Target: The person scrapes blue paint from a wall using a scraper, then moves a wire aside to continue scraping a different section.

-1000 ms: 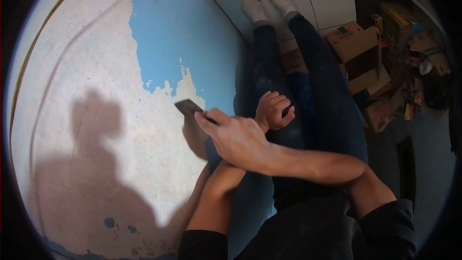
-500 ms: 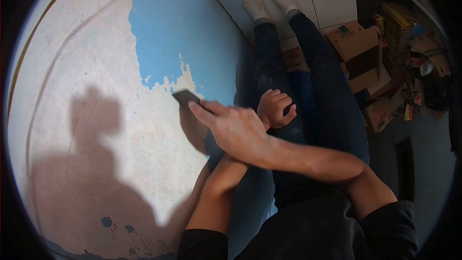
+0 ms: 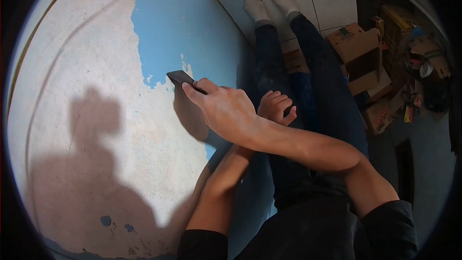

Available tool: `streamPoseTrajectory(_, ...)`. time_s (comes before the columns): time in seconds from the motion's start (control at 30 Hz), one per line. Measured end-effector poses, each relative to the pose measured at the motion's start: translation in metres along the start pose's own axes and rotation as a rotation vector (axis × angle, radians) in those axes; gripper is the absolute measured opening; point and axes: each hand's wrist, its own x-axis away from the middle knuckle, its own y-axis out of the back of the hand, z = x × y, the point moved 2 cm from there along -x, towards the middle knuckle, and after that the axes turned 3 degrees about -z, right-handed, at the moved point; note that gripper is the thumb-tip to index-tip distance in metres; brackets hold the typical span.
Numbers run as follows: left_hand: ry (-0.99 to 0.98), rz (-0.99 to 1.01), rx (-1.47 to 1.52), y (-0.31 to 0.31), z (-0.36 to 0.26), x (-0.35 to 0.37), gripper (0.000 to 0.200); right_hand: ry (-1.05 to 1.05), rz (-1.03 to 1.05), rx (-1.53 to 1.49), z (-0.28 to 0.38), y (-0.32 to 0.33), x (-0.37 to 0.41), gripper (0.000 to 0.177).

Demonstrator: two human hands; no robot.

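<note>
My right hand (image 3: 226, 110) grips a dark flat scraper (image 3: 180, 78), its fingers wrapped round the handle end. The scraper's blade lies at the ragged edge between the blue paint (image 3: 187, 29) and the bare pale wall (image 3: 96, 58). My right forearm crosses over my left one. Beyond it, my left hand (image 3: 276, 107) is curled into a loose fist near my trouser leg, with nothing visible in it.
Legs in dark jeans (image 3: 272, 53) stretch along the wall to bare feet on white floor tiles (image 3: 332, 2). Opened cardboard boxes (image 3: 353, 43) and mixed clutter are piled at the right. Shadows of my head and arm fall on the wall.
My right hand has moved up and slightly left along the wall with the scraper, towards the blue paint's edge. The left hand stays almost where it was.
</note>
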Motion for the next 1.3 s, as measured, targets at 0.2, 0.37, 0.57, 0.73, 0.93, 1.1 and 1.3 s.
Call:
streamPoseTrajectory(0.2, -0.002, -0.004, 0.013, -0.001, 0.003, 0.002, 0.03, 0.015, 0.064, -0.075, 0.018, 0.006, 0.046, 0.053)
streamPoseTrajectory(0.37, 0.001, 0.007, -0.002, 0.002, 0.0, -0.001, 0.028, -0.018, 0.022, -0.057, 0.003, 0.003, 0.013, 0.054)
streamPoseTrajectory(0.57, -0.005, -0.009, 0.015, -0.001, 0.004, 0.002, 0.03, -0.034, 0.074, -0.108, 0.013, 0.006, 0.041, 0.051)
streamPoseTrajectory(0.73, -0.027, 0.004, 0.004, 0.002, 0.002, 0.0, 0.031, -0.064, 0.02, -0.067, -0.007, -0.003, 0.0, 0.048)
streamPoseTrajectory(0.93, -0.023, 0.033, -0.003, 0.002, 0.0, 0.0, 0.031, -0.05, 0.002, -0.109, -0.015, -0.006, 0.02, 0.048)
streamPoseTrajectory(1.1, -0.033, 0.033, -0.014, 0.003, 0.003, 0.002, 0.028, -0.063, -0.003, -0.069, -0.026, -0.01, 0.009, 0.048)
streamPoseTrajectory(1.3, -0.053, 0.068, -0.026, 0.002, 0.006, 0.002, 0.026, -0.094, 0.05, -0.175, -0.038, -0.011, 0.002, 0.046)
